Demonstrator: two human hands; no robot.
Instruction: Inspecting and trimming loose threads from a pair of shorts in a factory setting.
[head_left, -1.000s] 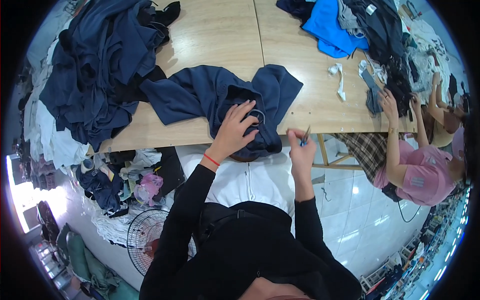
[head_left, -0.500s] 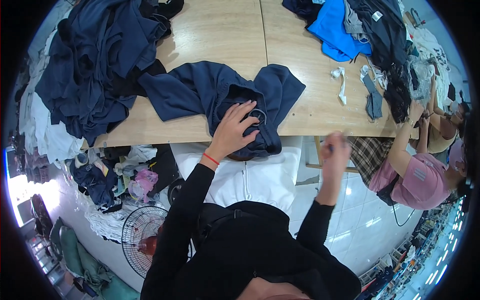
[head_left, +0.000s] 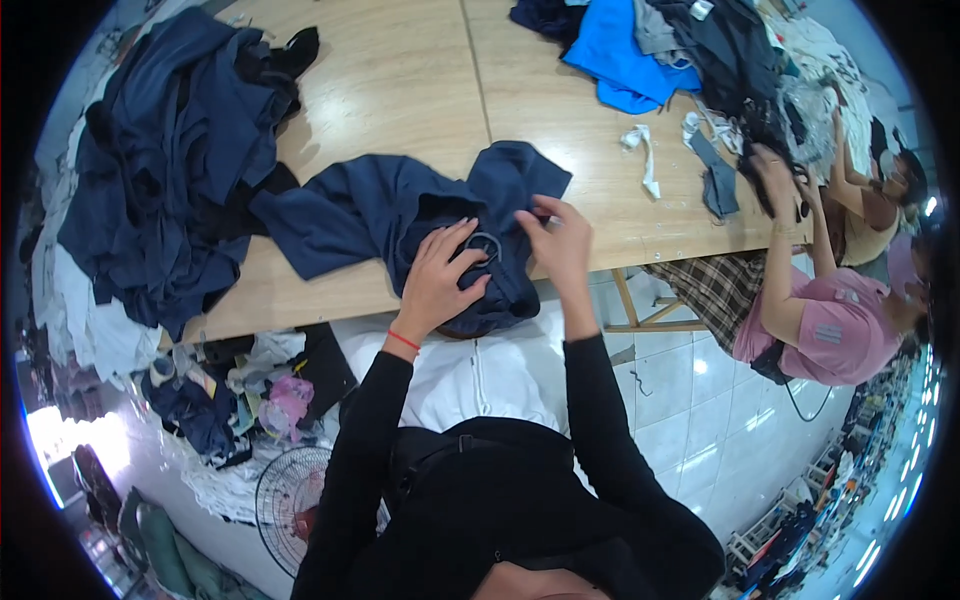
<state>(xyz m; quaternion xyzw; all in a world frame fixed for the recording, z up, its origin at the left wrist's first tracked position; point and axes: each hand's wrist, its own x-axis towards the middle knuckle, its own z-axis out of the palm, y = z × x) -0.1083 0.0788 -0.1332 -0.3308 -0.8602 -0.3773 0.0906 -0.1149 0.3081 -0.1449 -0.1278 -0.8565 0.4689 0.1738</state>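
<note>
A dark navy garment, which looks like trousers (head_left: 345,215), lies at the table's front edge with its waist opening toward me. A dark grey cord loop (head_left: 497,252) shows at the waistband. My left hand (head_left: 436,278) rests on the waistband with fingers spread, thumb and forefinger beside the loop. A red string is round that wrist. My right hand (head_left: 562,243) is at the garment's right side, fingers curled and thumb close to the forefinger. Whatever it may hold is hidden.
A large navy clothing pile (head_left: 165,170) covers the left of the wooden table (head_left: 385,70). Blue shorts (head_left: 625,60), white strips (head_left: 645,165) and a grey cloth piece (head_left: 717,185) lie right. A person in pink (head_left: 835,330) works there. A fan (head_left: 290,500) stands lower left.
My right hand has come up and left from beyond the table edge to the garment. The left hand stays on the waistband. The whole view has shifted somewhat.
</note>
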